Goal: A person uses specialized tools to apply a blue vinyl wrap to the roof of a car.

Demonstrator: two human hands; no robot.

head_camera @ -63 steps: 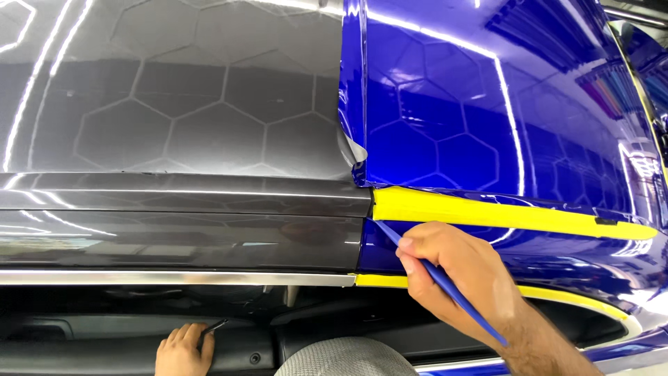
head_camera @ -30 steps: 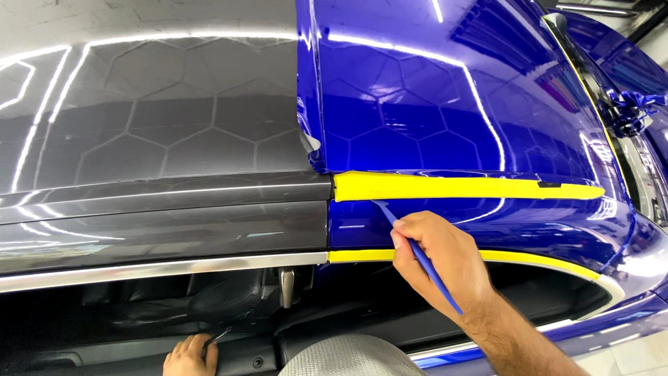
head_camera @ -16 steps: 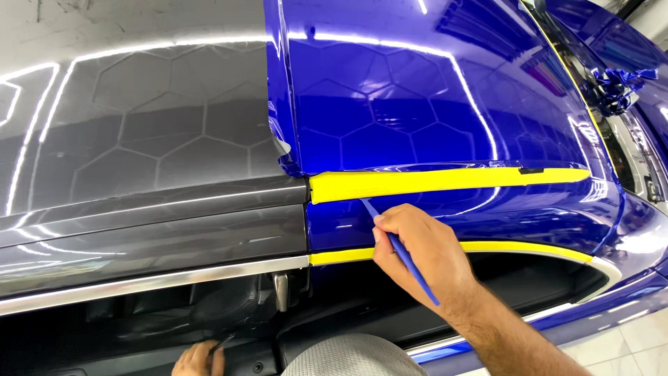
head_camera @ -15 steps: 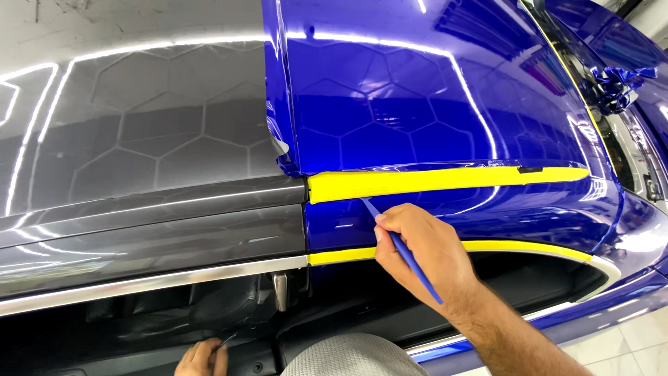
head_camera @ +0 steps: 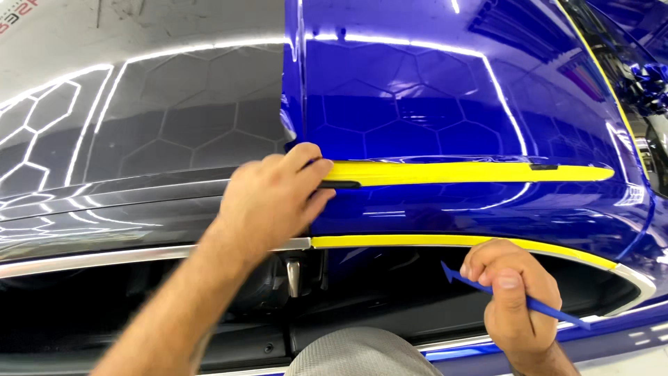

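Observation:
A glossy blue car panel (head_camera: pixel 431 90) meets a dark grey panel (head_camera: pixel 139 146) at a vertical seam. A wide yellow tape strip (head_camera: pixel 473 173) runs across the blue panel, and a thinner yellow strip (head_camera: pixel 445 241) follows the window edge below. My left hand (head_camera: pixel 275 198) rests at the left end of the wide strip, pinching a small dark tool (head_camera: pixel 339 184) against it. My right hand (head_camera: pixel 511 289) sits lower, off the panel, holding a thin blue plastic tool (head_camera: pixel 459 275) with its tip pointing up-left.
A chrome trim line (head_camera: pixel 104 256) runs under the grey panel above the dark window opening (head_camera: pixel 390 299). My grey-clad knee (head_camera: pixel 355 351) shows at the bottom centre. Another blue car part (head_camera: pixel 650 76) lies at the far right.
My left hand rose from the bottom edge to the left end of the wide tape. My right hand dropped from the tape with the blue tool, down to the window opening.

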